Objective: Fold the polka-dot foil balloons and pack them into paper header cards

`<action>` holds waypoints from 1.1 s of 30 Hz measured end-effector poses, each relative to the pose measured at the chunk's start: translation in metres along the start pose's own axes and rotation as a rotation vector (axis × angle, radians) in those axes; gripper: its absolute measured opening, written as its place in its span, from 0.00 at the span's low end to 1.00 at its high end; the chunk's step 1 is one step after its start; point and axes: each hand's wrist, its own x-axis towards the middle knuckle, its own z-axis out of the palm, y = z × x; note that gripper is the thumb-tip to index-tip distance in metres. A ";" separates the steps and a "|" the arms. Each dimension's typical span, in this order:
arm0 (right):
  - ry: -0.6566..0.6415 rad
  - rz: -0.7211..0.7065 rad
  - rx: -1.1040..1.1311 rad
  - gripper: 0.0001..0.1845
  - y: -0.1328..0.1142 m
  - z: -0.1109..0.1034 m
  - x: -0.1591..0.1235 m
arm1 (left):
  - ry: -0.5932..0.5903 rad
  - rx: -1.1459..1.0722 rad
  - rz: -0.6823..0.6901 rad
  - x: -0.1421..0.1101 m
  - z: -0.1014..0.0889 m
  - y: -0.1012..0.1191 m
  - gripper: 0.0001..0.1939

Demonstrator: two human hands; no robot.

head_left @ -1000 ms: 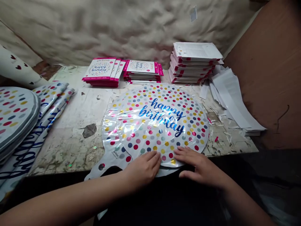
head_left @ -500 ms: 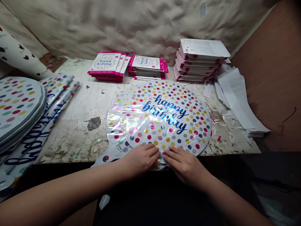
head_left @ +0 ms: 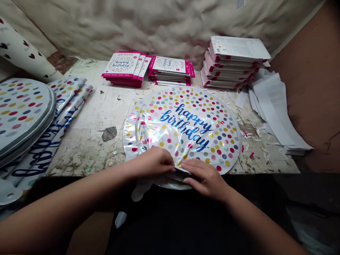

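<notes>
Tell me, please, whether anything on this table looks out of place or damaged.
The tall stack of packets at the back sits crooked, its packets fanned out of line, unlike the neater piles beside it. Loose white paper strips and small scraps also litter the table at right.

A scarred, stained surface (head_left: 87,117) is littered with scraps. A polka-dot foil balloon (head_left: 186,120) is laid near its front edge, packaged balloon stacks (head_left: 122,65) are ranged along the back, and white paper strips (head_left: 271,109) are heaped at the right, with printed foil balloons (head_left: 23,113) piled at the left.
</notes>
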 end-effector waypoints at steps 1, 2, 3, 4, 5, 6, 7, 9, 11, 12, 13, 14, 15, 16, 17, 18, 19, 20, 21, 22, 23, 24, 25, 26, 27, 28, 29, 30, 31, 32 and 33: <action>-0.015 0.061 0.022 0.23 -0.002 -0.002 0.003 | -0.053 -0.079 -0.040 0.003 -0.005 -0.002 0.08; -0.032 0.132 0.036 0.24 -0.004 -0.004 0.007 | -0.081 -0.140 -0.087 0.006 -0.008 -0.004 0.08; -0.049 0.200 0.040 0.24 -0.007 -0.007 0.012 | -0.084 -0.188 -0.142 0.010 -0.009 -0.006 0.08; -0.058 0.257 0.031 0.23 -0.011 -0.009 0.017 | -0.070 -0.223 -0.196 0.014 -0.010 -0.008 0.09; -0.066 0.293 0.011 0.20 -0.014 -0.010 0.023 | -0.053 -0.252 -0.240 0.018 -0.009 -0.008 0.11; -0.070 0.309 -0.017 0.16 -0.016 -0.011 0.029 | -0.041 -0.277 -0.265 0.021 -0.009 -0.009 0.13; -0.068 0.311 -0.047 0.13 -0.018 -0.010 0.035 | -0.037 -0.295 -0.267 0.023 -0.009 -0.008 0.14; -0.053 0.303 -0.081 0.10 -0.017 -0.008 0.043 | -0.049 -0.275 -0.218 0.024 -0.012 -0.005 0.14; -0.008 0.307 -0.058 0.08 -0.014 -0.005 0.046 | -0.043 -0.183 -0.144 0.020 -0.015 -0.003 0.11; 0.029 0.316 -0.031 0.08 -0.012 -0.004 0.047 | -0.025 -0.103 -0.121 0.015 -0.018 -0.002 0.10; 0.068 0.327 0.003 0.08 -0.009 -0.005 0.046 | 0.009 -0.003 -0.111 0.007 -0.020 -0.003 0.10; 0.114 0.342 0.038 0.07 -0.007 -0.006 0.045 | 0.053 0.110 -0.109 -0.002 -0.023 -0.005 0.13; 0.162 0.358 0.072 0.07 -0.005 -0.009 0.044 | 0.103 0.226 -0.113 -0.012 -0.026 -0.008 0.16; 0.209 0.372 0.104 0.08 -0.004 -0.013 0.044 | 0.164 0.342 -0.126 -0.023 -0.029 -0.013 0.18; 0.252 0.382 0.129 0.08 -0.004 -0.017 0.044 | 0.236 0.451 -0.143 -0.034 -0.034 -0.018 0.20; 0.289 0.387 0.146 0.08 -0.005 -0.021 0.045 | 0.325 0.544 -0.157 -0.044 -0.039 -0.025 0.21; 0.317 0.386 0.154 0.08 -0.006 -0.026 0.046 | 0.420 0.613 -0.162 -0.051 -0.044 -0.032 0.23; 0.338 0.377 0.150 0.08 -0.009 -0.029 0.048 | 0.500 0.642 -0.156 -0.056 -0.050 -0.039 0.28; 0.350 0.361 0.137 0.07 -0.013 -0.031 0.048 | 0.560 0.627 -0.134 -0.058 -0.055 -0.045 0.34; 0.349 0.333 0.114 0.07 -0.017 -0.032 0.048 | 0.587 0.573 -0.085 -0.056 -0.058 -0.052 0.40; 0.334 0.285 0.080 0.06 -0.021 -0.032 0.046 | 0.575 0.496 -0.024 -0.051 -0.059 -0.058 0.44; 0.299 0.220 0.028 0.06 -0.023 -0.030 0.042 | 0.531 0.414 0.042 -0.045 -0.058 -0.063 0.43; 0.243 0.150 -0.046 0.10 -0.024 -0.027 0.036 | 0.457 0.348 0.108 -0.038 -0.055 -0.068 0.39; 0.172 0.094 -0.135 0.17 -0.022 -0.024 0.029 | 0.381 0.310 0.163 -0.031 -0.050 -0.073 0.32; 0.104 0.067 -0.231 0.24 -0.017 -0.021 0.019 | 0.318 0.295 0.206 -0.025 -0.045 -0.078 0.25; 0.061 0.079 -0.327 0.31 -0.008 -0.020 0.008 | 0.273 0.290 0.235 -0.021 -0.039 -0.083 0.22; 0.051 0.136 -0.416 0.36 0.002 -0.021 -0.003 | 0.250 0.288 0.250 -0.018 -0.033 -0.088 0.22; 0.073 0.225 -0.492 0.37 0.015 -0.025 -0.014 | 0.250 0.285 0.263 -0.017 -0.029 -0.092 0.23; 0.126 0.330 -0.554 0.36 0.029 -0.031 -0.024 | 0.264 0.283 0.274 -0.017 -0.025 -0.095 0.25; 0.189 0.433 -0.608 0.34 0.042 -0.039 -0.033 | 0.279 0.281 0.291 -0.018 -0.023 -0.098 0.27; 0.249 0.514 -0.654 0.32 0.055 -0.049 -0.039 | 0.278 0.284 0.307 -0.019 -0.021 -0.099 0.27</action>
